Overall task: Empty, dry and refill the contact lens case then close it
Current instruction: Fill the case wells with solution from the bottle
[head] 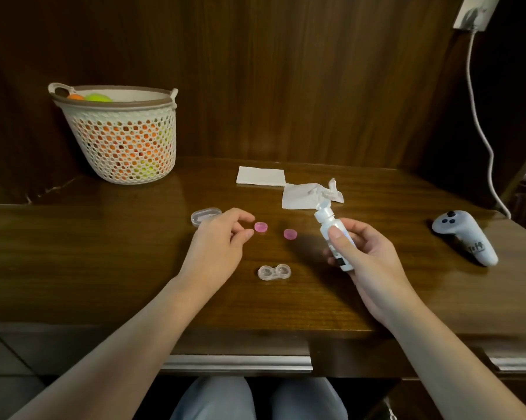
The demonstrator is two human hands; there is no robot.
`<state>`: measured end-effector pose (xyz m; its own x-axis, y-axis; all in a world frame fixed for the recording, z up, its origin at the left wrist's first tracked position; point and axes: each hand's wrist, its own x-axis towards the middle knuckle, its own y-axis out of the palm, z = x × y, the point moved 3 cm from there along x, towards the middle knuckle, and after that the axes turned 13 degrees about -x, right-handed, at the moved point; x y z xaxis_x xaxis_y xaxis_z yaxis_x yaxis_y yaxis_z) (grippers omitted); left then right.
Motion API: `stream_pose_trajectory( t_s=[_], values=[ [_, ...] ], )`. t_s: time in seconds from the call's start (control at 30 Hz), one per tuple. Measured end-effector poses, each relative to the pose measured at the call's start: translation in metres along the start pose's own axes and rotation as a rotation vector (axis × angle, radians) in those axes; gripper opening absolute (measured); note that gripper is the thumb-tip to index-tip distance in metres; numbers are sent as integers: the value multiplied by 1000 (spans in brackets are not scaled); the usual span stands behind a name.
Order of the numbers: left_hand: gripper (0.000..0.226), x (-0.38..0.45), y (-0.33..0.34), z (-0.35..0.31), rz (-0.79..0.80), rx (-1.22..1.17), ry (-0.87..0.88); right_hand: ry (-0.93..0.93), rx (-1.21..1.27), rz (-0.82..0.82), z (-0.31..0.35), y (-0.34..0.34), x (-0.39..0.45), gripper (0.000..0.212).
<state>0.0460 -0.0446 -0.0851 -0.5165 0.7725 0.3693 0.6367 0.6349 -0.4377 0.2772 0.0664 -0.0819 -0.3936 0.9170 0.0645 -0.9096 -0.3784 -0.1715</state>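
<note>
From the head camera, the person is sitting at a dark wooden table (104, 253), both bare forearms reaching forward over it. The clear contact lens case (274, 272) is lying open near the middle of the table, its two wells uncovered, between the two hands and touching neither.

The left hand (217, 244) is hovering at about ten o'clock from the case, its fingers loosely curled and holding nothing, with thumb and forefinger tips lying just beside the left pink cap (261, 227); whether they are touching it cannot be told. The right pink cap (290, 234) is lying at about one o'clock from the case, apart from its twin.

The right hand (368, 256) is gripping a small white solution bottle (334, 237) at three o'clock from the case, thumb pressing on its front and fingers wrapping behind, the nozzle tilting up and toward eleven o'clock.

A clear oval lid (206, 215) is lying beyond the left hand. Farther back, at twelve o'clock, a folded white tissue (261, 176) is lying flat, and a crumpled tissue (308, 194) is lying just beside it. A white mesh basket (122, 137) holding orange and yellow-green balls is standing at the far left. A grey controller (465, 236) is resting at the far right, and a white cable (480, 125) is hanging down the wall behind it.
</note>
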Motion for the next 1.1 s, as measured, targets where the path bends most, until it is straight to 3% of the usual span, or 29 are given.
stream_pose_trajectory(
  t_s=[0.2, 0.33, 0.47, 0.7, 0.8, 0.93, 1.1],
  values=[
    [19, -2, 8, 2, 109, 138, 111, 154, 328, 14, 0, 13, 8, 58],
    [17, -3, 9, 1, 120, 152, 134, 322, 606, -2, 2, 28, 20, 72],
    [21, -2, 10, 2, 145, 181, 122, 378, 868, -16, -1, 35, 27, 63],
    [22, -6, 7, -5, 77, 111, 176, 365, 905, 7, 0, 38, 39, 62],
    [26, -7, 7, -6, 80, 76, 179, 391, 913, -2, 3, 40, 44, 49],
    [27, -7, 8, -6, 82, 80, 175, 486, 1059, -20, 8, 48, 48, 45],
    [26, -7, 6, -3, 44, 33, 148, 468, 1135, -69, 12, 55, 50, 40]
  ],
)
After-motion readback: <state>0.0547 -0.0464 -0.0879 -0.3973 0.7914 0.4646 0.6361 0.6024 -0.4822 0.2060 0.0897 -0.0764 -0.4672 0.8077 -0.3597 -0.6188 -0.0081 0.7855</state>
